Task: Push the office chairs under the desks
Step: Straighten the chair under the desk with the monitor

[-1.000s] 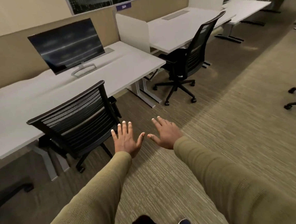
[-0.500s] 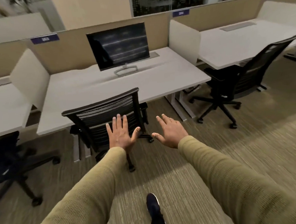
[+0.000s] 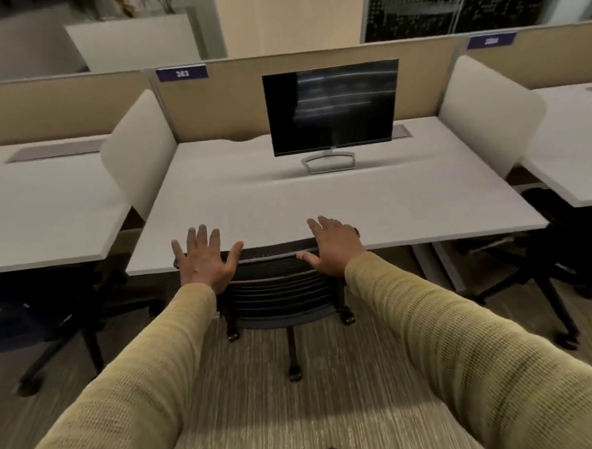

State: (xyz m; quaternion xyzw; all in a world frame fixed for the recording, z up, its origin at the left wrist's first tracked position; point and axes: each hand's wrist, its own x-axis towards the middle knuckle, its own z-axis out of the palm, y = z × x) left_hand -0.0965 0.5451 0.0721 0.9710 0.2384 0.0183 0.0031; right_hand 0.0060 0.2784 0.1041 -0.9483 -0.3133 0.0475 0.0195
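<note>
A black mesh-backed office chair (image 3: 277, 290) stands right in front of me, its back close to the front edge of the middle white desk (image 3: 286, 204). My left hand (image 3: 205, 260) lies flat, fingers spread, at the top left corner of the chair back. My right hand (image 3: 333, 244) is spread over the top right corner of it. Neither hand grips the frame. The seat is hidden under the desk and behind the back; the wheeled base shows below.
A dark monitor (image 3: 331, 107) stands on the middle desk. A second black chair (image 3: 557, 255) sits out from the right desk (image 3: 579, 161), and another chair (image 3: 35, 313) by the left desk (image 3: 40, 210). White dividers and tan partitions separate the desks. Carpet lies behind me.
I have turned to face the middle desk squarely and come closer. Both hands moved forward and apart onto the top of the chair back, which now sits at the desk edge.
</note>
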